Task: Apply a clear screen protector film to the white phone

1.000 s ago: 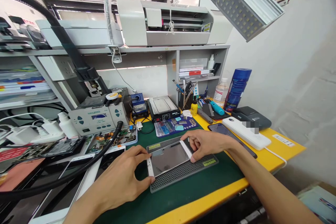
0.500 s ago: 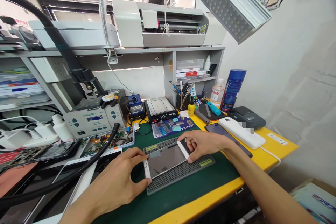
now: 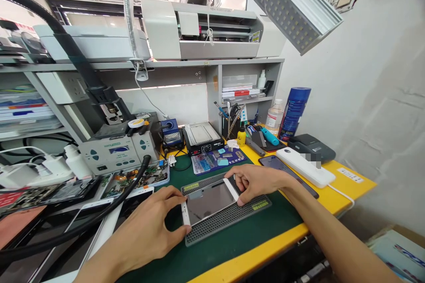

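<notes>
A white-bordered smartphone [image 3: 210, 202] with a dark, glossy screen lies face up over a grey honeycomb mat [image 3: 229, 219]. Its left end is gripped at the corners between the thumb and fingers of my left hand [image 3: 156, 219]. My right hand [image 3: 254, 184] pinches the opposite end, thumb on the near corner and index finger on the far one, with the other fingers curled in. Beneath the honeycomb mat spreads a dark green work mat [image 3: 159, 265]. The phone's underside is hidden.
Left of me, several phones [image 3: 79, 230] lie under a black hose [image 3: 109, 216], beside a tray of circuit parts [image 3: 139, 179]. Behind the mat stand a hot-air station [image 3: 116, 154] and a black heating plate [image 3: 204, 139]. A white power strip [image 3: 305, 168] sits at right.
</notes>
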A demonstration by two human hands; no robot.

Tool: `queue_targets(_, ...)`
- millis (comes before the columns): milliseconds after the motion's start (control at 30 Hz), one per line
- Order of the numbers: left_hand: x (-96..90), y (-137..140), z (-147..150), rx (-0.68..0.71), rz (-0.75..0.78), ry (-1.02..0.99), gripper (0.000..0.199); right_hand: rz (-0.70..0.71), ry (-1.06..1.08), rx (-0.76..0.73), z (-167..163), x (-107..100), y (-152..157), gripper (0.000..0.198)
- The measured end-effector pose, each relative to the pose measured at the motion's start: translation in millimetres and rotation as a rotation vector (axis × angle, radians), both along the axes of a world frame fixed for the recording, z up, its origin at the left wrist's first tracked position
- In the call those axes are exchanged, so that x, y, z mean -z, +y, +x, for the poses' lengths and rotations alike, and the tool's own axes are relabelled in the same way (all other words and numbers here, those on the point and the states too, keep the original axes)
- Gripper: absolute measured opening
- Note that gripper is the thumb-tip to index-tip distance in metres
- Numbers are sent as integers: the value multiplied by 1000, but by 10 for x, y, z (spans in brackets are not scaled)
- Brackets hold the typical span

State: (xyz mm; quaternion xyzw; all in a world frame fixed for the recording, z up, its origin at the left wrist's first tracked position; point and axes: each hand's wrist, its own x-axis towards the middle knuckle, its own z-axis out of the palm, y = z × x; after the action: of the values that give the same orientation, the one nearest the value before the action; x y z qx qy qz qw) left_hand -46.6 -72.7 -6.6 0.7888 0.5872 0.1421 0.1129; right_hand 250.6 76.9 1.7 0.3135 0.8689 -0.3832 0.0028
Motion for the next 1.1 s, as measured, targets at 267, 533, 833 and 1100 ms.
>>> queue_targets(267,5,5,-7,0,-29,8,42,-8,2,10,-5,24,9,72)
queue_targets(533,-16,-6,5,-18,-65,34,44,-24,-3,8,-7,-16,-10,70)
queue_targets(833,-26,1,20,-22,-68,39,44,-80,26,-1,23,-29,-18,87)
queue_targets(1100,-12,-6,-2,-17,-63,52,46,-85,40,2,12,7,11,85)
